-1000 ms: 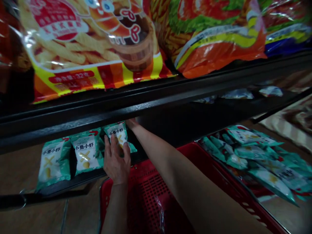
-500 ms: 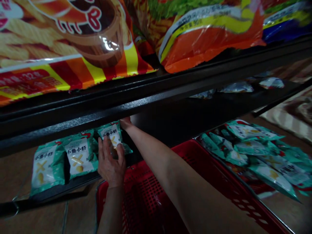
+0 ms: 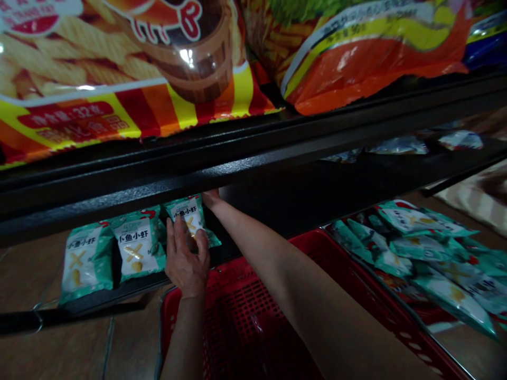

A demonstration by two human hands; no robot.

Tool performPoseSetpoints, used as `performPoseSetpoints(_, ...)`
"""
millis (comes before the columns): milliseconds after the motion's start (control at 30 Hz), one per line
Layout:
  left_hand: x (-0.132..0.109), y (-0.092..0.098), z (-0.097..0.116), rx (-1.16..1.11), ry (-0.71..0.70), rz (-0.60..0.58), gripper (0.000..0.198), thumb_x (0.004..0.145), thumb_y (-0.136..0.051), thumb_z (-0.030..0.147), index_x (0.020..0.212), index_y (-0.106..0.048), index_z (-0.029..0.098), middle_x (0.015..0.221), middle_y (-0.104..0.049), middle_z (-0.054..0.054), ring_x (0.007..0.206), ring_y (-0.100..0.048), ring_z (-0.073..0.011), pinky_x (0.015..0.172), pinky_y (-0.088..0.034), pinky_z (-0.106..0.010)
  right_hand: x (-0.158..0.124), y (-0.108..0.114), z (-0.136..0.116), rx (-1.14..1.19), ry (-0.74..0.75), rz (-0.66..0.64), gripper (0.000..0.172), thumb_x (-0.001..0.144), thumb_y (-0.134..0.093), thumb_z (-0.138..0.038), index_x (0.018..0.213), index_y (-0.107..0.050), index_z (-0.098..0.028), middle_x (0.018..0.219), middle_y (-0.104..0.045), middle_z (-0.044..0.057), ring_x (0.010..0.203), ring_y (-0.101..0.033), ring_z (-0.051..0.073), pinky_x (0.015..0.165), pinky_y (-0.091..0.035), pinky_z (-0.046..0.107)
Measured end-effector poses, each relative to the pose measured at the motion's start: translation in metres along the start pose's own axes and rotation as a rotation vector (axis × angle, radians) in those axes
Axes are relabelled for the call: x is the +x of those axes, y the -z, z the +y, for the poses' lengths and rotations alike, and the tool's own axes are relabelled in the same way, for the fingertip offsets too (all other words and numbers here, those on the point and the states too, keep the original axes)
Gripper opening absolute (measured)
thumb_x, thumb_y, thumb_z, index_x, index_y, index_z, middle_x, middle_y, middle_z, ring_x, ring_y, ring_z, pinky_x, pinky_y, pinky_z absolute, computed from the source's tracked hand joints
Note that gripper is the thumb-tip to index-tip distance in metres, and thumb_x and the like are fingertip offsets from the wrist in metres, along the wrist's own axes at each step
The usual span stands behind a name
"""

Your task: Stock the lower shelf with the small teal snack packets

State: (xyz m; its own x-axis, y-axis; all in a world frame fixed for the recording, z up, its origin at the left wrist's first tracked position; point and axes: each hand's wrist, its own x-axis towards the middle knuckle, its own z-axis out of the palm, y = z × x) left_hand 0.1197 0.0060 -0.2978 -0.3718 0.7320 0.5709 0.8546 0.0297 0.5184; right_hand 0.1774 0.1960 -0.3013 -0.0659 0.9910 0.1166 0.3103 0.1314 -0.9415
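On the lower shelf a teal-and-white snack bag stands upright. My left hand is at its front, fingers pointing up and apart, the fingertips and thumb against or just before the bag. My right hand reaches in at the bag's right side; its fingers are hidden behind the bag and under the shelf above. To the left, another teal snack bag and one at the row's end stand side by side. Below my forearms is a red plastic basket with slotted walls.
Several teal snack bags lie heaped on the right, beyond the basket's rim. The black upper shelf hangs low over my hands and carries large chip bags. Flat silvery packets lie deeper on the lower shelf. Brown floor tiles show at lower left.
The view has shifted slightly, so shelf and bags sit a little further right. Both hands keep their places at the same snack bag.
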Motion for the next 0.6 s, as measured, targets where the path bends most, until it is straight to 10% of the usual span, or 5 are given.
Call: performPoseSetpoints(600, 0.001, 0.0, -0.001, -0.04, -0.023, 0.037, 0.057, 0.084, -0.05, 0.034, 0.137, -0.04, 0.015, 0.139, -0.045, -0.016, 0.124, -0.047, -0.0289, 0.098, -0.043, -0.041, -0.054, 0.026, -0.005, 0.033, -0.037, 0.074, 0.034, 0.086, -0.038, -0.04, 0.08, -0.065, -0.02, 0.077, -0.067, 0.0, 0.087, -0.062, 0.016, 0.083, -0.046, 0.027)
